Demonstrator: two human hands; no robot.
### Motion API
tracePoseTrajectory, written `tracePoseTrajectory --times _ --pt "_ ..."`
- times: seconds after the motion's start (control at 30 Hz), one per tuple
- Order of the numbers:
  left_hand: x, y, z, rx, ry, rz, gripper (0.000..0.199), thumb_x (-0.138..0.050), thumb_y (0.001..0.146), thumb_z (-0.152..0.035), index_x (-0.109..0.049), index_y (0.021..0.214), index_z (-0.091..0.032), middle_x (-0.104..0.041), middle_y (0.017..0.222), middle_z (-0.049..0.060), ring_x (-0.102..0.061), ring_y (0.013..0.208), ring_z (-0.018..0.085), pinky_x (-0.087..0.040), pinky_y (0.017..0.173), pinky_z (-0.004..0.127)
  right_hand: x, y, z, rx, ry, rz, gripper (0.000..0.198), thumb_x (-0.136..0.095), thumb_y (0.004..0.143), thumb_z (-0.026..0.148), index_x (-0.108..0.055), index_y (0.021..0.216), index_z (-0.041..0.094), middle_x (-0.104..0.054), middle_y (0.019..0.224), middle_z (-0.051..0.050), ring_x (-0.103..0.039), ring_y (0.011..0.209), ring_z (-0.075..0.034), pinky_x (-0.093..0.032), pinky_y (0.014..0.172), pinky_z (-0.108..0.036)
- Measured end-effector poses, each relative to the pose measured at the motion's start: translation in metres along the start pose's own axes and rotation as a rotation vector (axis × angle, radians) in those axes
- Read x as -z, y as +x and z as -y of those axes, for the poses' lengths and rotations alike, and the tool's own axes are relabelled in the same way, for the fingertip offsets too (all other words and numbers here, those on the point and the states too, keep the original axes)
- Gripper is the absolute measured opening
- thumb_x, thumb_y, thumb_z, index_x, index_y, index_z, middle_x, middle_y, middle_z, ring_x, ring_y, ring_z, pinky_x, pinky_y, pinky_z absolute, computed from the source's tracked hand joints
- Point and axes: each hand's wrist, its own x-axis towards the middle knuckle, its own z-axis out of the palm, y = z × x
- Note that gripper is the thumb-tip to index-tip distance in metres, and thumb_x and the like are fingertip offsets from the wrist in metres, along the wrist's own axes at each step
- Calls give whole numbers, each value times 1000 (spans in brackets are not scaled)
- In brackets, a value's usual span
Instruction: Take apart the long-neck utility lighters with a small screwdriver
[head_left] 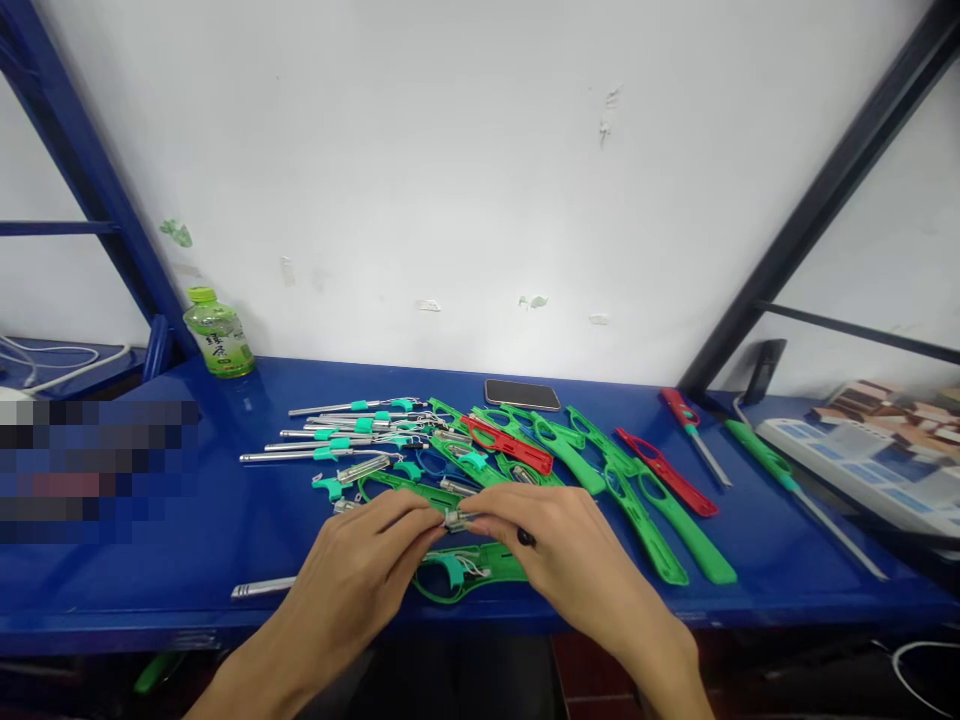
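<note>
My left hand and my right hand meet above the front of the blue table. Both pinch a small clear and metallic lighter part between thumb and fingers. A dark round tip sticks out by my right palm; the rest of that object is hidden. Just below the fingers lies a green lighter handle half with a teal trigger and thin white wires in it. By my left wrist, a metal lighter tube runs partly under the hand. Clear lighter fuel tanks lie behind my left hand.
Metal lighter tubes with teal triggers are heaped at left. Green handle halves and red ones spread rightward. Assembled red and green lighters lie farther right. A phone and bottle stand near the wall.
</note>
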Motion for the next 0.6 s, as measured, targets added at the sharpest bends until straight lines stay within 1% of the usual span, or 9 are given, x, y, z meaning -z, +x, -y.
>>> tracePoseTrajectory --times 0.1,0.2,0.3,0.4,0.47,0.53,0.6 --pt "1 1 2 12 -42 18 33 -44 123 -28 -73 108 -24 -82 96 0 -80 78 13 -59 69 23 1 0 -3 12 48 -1 22 -75 110 11 -87 119 27 -87 118 6 -84 104 -17 -58 92 -23" --pt "5 3 5 23 -58 62 38 -43 123 -29 -76 105 -25 -83 95 -2 -81 80 11 -60 70 20 -1 1 -4 -4 80 12 24 -76 109 10 -87 119 29 -87 119 7 -83 106 -16 -57 93 -22" --pt "13 5 14 65 -21 106 37 -45 121 -30 -76 102 -26 -83 93 -3 -81 79 13 -59 69 21 -9 5 -5 -41 71 -22 20 -77 111 18 -87 120 32 -88 118 8 -84 107 -18 -58 92 -24" --pt "24 3 31 138 73 120 32 -50 118 -32 -76 100 -26 -83 93 -1 -80 78 18 -56 64 25 -20 11 -7 -124 -57 -107 16 -76 112 27 -87 123 32 -89 115 4 -86 100 -24 -60 83 -29" --pt "31 0 44 183 140 122 31 -53 115 -35 -77 98 -26 -83 91 1 -80 78 22 -54 61 28 -26 14 -9 -177 -157 -154 17 -77 111 28 -87 124 30 -89 115 0 -86 97 -28 -60 78 -30" --pt "37 -3 56 219 191 135 33 -55 113 -38 -78 93 -27 -82 88 2 -78 75 24 -49 57 30 -30 17 -9 -197 -218 -164 15 -78 110 28 -87 122 29 -89 116 -3 -86 99 -30 -59 76 -30" --pt "39 -5 65 247 224 154 35 -55 112 -40 -78 89 -27 -81 84 3 -75 69 25 -44 53 30 -33 20 -7 -192 -265 -134 15 -75 112 29 -87 120 29 -88 117 -4 -86 102 -29 -58 74 -28"
